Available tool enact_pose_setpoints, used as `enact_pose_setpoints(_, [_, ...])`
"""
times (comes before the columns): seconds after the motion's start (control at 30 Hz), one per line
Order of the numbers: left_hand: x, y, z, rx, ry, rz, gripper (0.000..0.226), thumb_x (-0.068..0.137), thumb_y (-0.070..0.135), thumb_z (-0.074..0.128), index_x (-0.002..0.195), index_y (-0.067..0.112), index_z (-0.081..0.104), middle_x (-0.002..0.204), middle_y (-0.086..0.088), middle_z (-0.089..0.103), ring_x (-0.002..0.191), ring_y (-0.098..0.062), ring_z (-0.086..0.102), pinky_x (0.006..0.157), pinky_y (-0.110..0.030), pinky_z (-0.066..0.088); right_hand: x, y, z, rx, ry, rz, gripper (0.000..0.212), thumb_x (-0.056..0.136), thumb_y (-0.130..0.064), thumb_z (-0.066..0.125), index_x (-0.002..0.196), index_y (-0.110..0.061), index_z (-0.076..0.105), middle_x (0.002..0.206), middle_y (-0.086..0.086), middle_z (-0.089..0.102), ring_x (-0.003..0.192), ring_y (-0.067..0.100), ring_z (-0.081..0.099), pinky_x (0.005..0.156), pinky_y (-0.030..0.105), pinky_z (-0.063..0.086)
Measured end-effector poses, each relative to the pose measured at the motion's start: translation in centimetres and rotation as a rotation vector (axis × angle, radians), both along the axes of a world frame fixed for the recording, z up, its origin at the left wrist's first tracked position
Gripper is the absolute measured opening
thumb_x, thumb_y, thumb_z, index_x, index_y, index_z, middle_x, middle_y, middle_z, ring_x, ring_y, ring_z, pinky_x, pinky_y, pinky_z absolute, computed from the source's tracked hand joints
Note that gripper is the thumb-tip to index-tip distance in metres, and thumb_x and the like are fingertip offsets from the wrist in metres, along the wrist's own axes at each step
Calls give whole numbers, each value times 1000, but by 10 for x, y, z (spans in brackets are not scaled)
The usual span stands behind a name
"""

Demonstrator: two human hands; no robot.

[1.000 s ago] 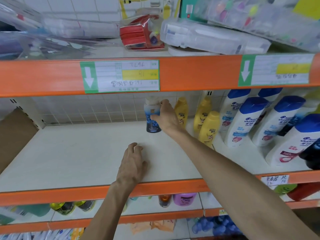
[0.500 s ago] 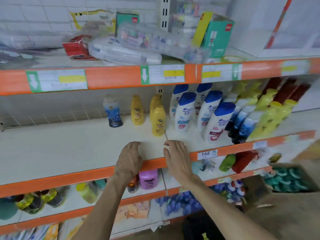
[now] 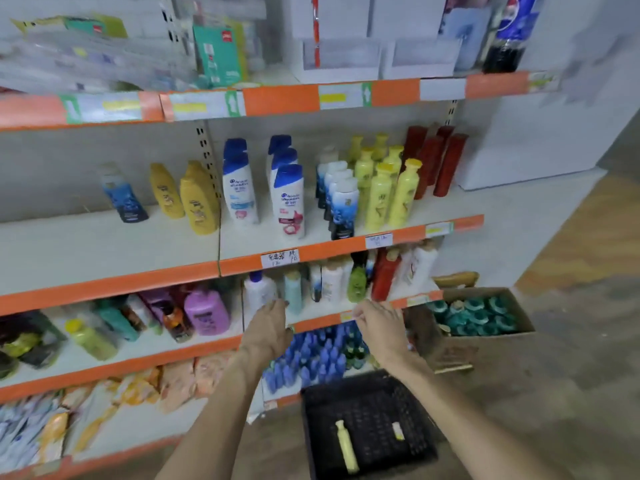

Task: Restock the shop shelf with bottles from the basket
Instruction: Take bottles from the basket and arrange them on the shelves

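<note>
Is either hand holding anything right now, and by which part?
Nothing. The left hand and right hand are both empty, fingers loosely curled.

At 6 o'clock I see a matt black plastic mesh basket (image 3: 363, 407); the pale-yellow bottle (image 3: 346, 448) in it looks like smooth plastic. The shelf (image 3: 104, 247) boards are matt off-white with orange edges. The shampoo bottles (image 3: 239, 188) at 12 o'clock are glossy plastic. The box (image 3: 485, 344) at 3 o'clock is plain cardboard, and the floor (image 3: 571, 393) looks like rough, dull concrete.

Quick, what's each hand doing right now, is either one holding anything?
Left hand: open, fingers relaxed, holding nothing.
Right hand: open, fingers loosely curled, holding nothing.
</note>
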State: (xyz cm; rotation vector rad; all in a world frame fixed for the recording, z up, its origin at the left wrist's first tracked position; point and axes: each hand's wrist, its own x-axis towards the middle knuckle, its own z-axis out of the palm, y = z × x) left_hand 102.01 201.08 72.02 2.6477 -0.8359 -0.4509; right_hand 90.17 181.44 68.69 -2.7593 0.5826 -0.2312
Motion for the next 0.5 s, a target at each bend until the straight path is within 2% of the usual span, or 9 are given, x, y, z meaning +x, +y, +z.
enact_pose_setpoints(0.2, [-65, -37, -5, 83, 34, 19, 54, 92, 15, 52, 142, 10, 35, 143, -10, 41, 129, -27, 43, 103, -32, 34, -62, -39, -8, 45, 132, -42, 13, 94, -18, 49, 87, -23, 59, 90, -3, 65, 101, 25, 53, 82, 39, 40])
enact_pose_setpoints(0.33, [-81, -48, -9, 111, 55, 22, 54, 91, 14, 52, 142, 9, 35, 141, -12, 42, 126, -28, 45, 101, -34, 37, -77, -44, -15, 82, 180, -9, 18, 94, -13, 46, 87, -26, 57, 80, -6, 60, 88, 23, 54, 73, 35, 29])
enact_pose_setpoints(0.5, [-82, -62, -7, 93, 74, 20, 55, 89, 11, 52, 141, 9, 35, 138, -10, 43, 126, -27, 44, 102, -35, 39, -76, -50, -13, 112, 199, 1, 19, 90, -11, 46, 86, -22, 61, 83, -1, 66, 87, 26, 53, 76, 36, 33])
